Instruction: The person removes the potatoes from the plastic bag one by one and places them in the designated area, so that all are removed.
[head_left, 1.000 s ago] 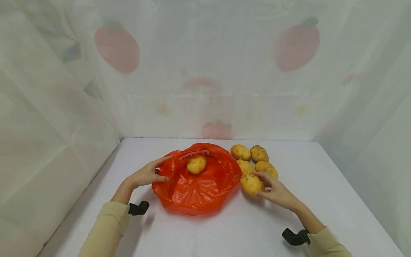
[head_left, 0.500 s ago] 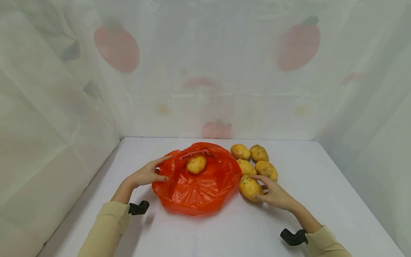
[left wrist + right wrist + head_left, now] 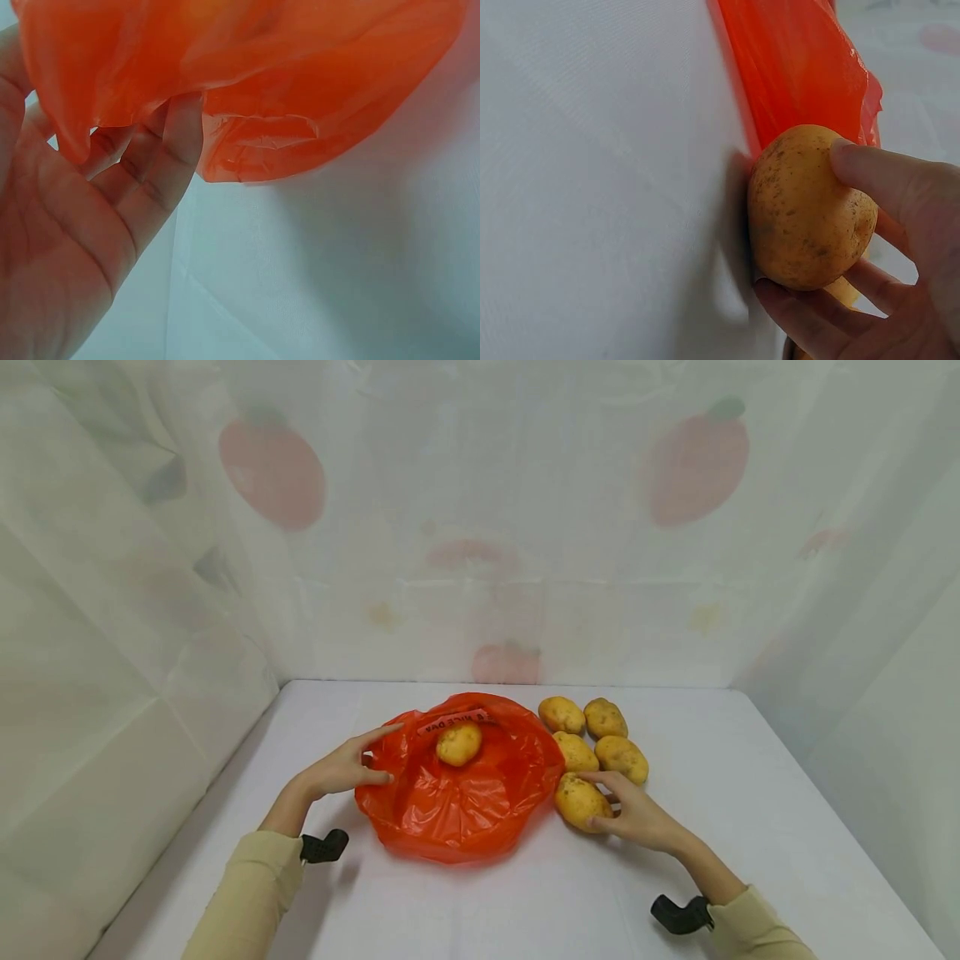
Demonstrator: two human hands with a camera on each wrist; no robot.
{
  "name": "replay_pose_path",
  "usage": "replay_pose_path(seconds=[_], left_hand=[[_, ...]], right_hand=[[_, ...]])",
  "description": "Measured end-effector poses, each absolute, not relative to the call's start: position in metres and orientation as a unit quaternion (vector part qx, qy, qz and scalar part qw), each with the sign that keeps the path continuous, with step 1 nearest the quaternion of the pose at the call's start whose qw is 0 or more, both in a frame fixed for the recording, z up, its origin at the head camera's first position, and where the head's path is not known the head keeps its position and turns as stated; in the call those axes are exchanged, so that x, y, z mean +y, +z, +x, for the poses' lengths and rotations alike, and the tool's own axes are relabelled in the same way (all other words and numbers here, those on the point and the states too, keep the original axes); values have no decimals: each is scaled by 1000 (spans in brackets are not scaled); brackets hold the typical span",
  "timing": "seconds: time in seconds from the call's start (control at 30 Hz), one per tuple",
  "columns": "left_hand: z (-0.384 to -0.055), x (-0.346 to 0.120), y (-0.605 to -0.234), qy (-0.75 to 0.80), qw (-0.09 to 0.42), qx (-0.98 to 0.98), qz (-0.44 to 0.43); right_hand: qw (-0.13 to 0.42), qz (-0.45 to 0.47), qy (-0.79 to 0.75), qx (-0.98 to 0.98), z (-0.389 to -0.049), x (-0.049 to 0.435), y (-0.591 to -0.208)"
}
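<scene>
A red plastic bag point(image 3: 457, 814) lies with its mouth spread wide, and one potato point(image 3: 459, 744) sits inside near the back wall. My left hand point(image 3: 339, 772) holds the bag's left rim, thumb and fingers on either side of the plastic; in the left wrist view some fingertips are hidden behind the film. On the bag's right side, my right hand point(image 3: 641, 817) grips another potato point(image 3: 577, 803) between thumb and fingers. In the right wrist view this potato point(image 3: 806, 210) is low against the white tabletop, close beside the bag's red wall point(image 3: 799, 67).
Behind the gripped potato, several more lie in a cluster right of the bag, among them a back-left potato point(image 3: 562, 716) and a right-hand one point(image 3: 622, 759). White cloth covers the table point(image 3: 480, 910). A pale printed curtain point(image 3: 390, 527) rises at the back and both sides.
The right hand and its potato have shifted slightly left and toward the front, nearer the bag's right rim. The left hand and the bag have stayed put.
</scene>
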State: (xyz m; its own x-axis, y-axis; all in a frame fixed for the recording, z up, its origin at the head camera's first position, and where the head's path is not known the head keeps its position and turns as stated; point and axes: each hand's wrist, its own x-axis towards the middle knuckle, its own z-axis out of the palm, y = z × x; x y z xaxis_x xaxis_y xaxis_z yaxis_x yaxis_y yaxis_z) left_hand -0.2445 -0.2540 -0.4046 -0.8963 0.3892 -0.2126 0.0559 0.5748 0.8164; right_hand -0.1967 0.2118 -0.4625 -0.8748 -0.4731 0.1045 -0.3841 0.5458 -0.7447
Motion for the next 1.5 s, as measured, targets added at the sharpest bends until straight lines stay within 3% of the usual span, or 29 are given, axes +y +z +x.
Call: replay_pose_path(seconds=[1.23,1.5], left_hand=[[-244,-252,-404,443,190,865,140],[-244,-251,-402,442,185,866,146]], right_hand=[[29,-266,-422,866,-198,211,-458],[-6,-263,-434,862,-204,212,-450]])
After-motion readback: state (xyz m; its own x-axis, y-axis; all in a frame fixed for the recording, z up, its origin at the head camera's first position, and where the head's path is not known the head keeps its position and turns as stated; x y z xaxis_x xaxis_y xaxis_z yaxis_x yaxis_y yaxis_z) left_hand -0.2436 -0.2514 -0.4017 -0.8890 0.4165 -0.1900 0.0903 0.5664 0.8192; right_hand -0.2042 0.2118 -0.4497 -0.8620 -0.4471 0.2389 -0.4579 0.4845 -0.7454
